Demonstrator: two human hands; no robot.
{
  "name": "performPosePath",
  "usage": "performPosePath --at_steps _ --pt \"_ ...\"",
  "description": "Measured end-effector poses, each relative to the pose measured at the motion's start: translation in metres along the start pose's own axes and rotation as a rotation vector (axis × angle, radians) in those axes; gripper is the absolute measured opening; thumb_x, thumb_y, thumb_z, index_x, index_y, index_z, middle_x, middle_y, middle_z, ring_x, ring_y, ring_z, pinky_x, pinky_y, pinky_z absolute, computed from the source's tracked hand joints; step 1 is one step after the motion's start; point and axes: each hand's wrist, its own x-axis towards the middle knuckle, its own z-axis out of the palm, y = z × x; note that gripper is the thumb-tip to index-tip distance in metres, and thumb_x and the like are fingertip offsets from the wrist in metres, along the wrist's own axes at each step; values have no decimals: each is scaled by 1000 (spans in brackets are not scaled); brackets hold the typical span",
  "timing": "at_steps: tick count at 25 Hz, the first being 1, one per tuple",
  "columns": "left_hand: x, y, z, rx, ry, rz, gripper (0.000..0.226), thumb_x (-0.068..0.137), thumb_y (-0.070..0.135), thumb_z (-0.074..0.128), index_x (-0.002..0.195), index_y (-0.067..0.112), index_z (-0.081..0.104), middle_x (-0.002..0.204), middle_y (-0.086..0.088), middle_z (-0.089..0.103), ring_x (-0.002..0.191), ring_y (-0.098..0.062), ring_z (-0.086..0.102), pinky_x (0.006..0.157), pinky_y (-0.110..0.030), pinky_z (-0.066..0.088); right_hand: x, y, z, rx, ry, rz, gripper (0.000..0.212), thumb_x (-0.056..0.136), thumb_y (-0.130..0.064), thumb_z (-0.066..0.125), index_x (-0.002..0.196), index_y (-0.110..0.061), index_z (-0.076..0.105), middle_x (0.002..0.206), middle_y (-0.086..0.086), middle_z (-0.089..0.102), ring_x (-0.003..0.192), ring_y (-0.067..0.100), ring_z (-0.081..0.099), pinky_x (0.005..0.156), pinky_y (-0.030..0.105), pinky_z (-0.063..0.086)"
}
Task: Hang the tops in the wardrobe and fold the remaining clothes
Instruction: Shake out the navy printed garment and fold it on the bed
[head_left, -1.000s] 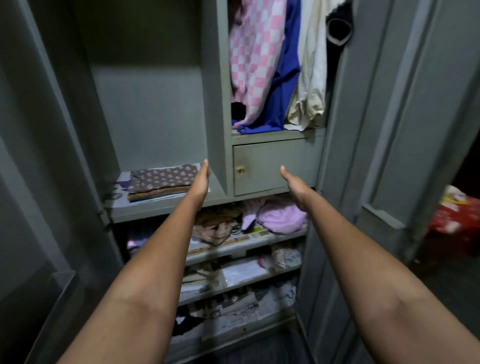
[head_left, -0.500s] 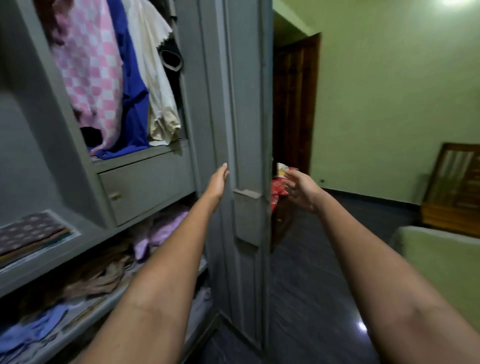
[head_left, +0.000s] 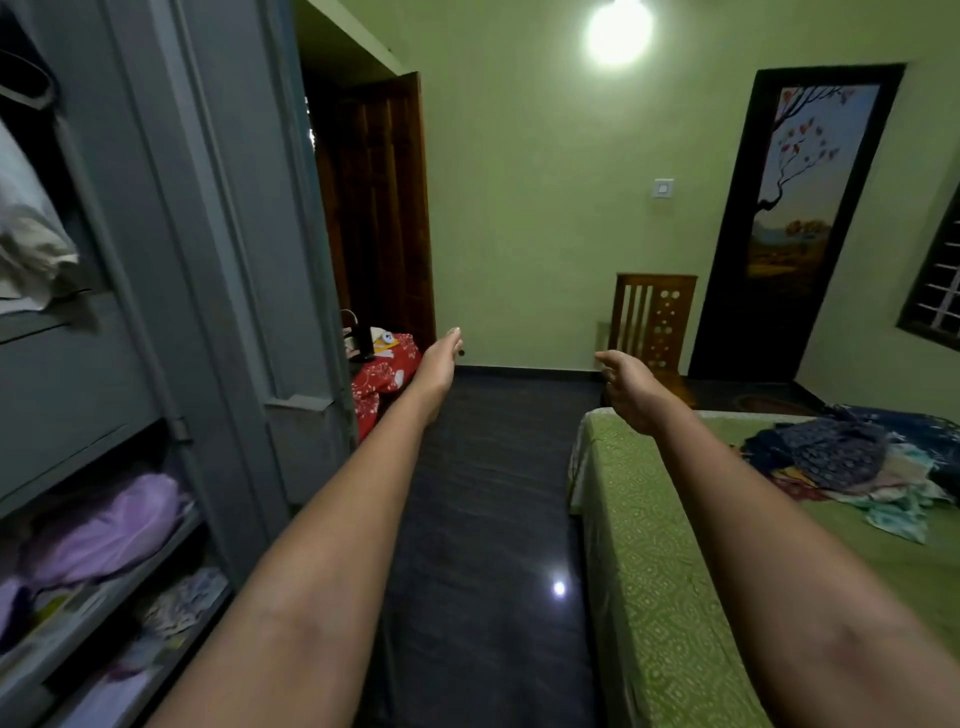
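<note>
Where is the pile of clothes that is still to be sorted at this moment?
In the head view the pile of clothes lies at the far right, on the bed with the green cover, beyond the right forearm and below the window.

Glossy dark floor (head_left: 483, 499) beside the bed (head_left: 649, 571), whose patterned green cloth looks matt; matt grey painted wardrobe (head_left: 218, 234)

Both forearms are bare from as far up as they can be seen down to the wrists, with no sleeve or cuff on either one. The left hand (head_left: 440, 364) carries no ring, watch or bangle that I can make out, and its fingernails look short and plain. The right hand (head_left: 628, 384) is just as unadorned, and its wrist is bare too.
</note>
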Motion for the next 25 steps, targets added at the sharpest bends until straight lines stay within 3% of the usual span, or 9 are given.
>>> performPosePath --at_steps 3,7,10,12,15,17,20,22,25 --pt "43 3 15 10 -10 29 53 104 34 26 150 9 21 155 -4 28 145 -21 21 116 -33 15 44 -2 -18 -35 46 1 24 95 -42 44 76 -28 38 42 -16 41 33 1 38 31 11 27" --pt "124 -1 35 35 -2 48 54 103 35 29 150 9 20 155 -6 27 144 -19 21 116 -34 15 121 -7 -40 -22 32 24 43 91 -45 47 126 -20 50 98 -6 52 87 15 51 75 28 41" --pt "198 10 54 76 8 61 56 103 39 28 151 11 20 155 -4 27 144 -20 21 117 -37 15 194 -46 -55 -97 25 -29 65 94 -43 44 150 -16 24 156 8 25 143 30 23 116 45 22" --pt "245 19 61 78 31 74 56 102 41 27 151 12 22 155 -3 28 144 -21 22 119 -40 15 241 -74 -61 -93 -13 -28 58 94 -42 45 145 -17 35 145 3 43 137 18 38 112 37 32" --pt "317 15 75 39 73 71 55 102 40 27 150 14 24 154 -2 31 144 -21 23 119 -40 16 318 -93 -67 -89 -14 -30 16 93 -44 47 90 -28 50 51 -18 56 46 -6 54 45 11 43" --pt "354 0 84 44 60 31 55 102 40 27 150 13 25 155 -2 30 144 -21 23 119 -40 16 359 -84 -68 -116 -44 -16 37 94 -43 45 123 -22 52 87 -6 67 80 5 63 70 20 50" --pt "419 -23 92 49 65 3 54 102 40 26 150 13 25 155 -2 29 144 -21 23 119 -40 17 425 -71 -72 -137 -15 -19 62 96 -38 43 151 -16 24 158 7 18 144 25 19 116 42 17" --pt "468 -32 94 55 65 1 55 102 41 26 150 15 25 155 -2 29 144 -21 23 119 -41 17 472 -74 -75 -149 0 -9 63 95 -40 43 151 -17 23 155 11 26 126 23 42 103 37 35" --pt "552 -40 98 59 48 31 55 102 41 27 150 15 23 155 -4 27 144 -24 22 119 -43 16 549 -92 -81 -138 46 -26 64 95 -42 44 149 -14 27 101 8 53 75 12 52 60 19 48"
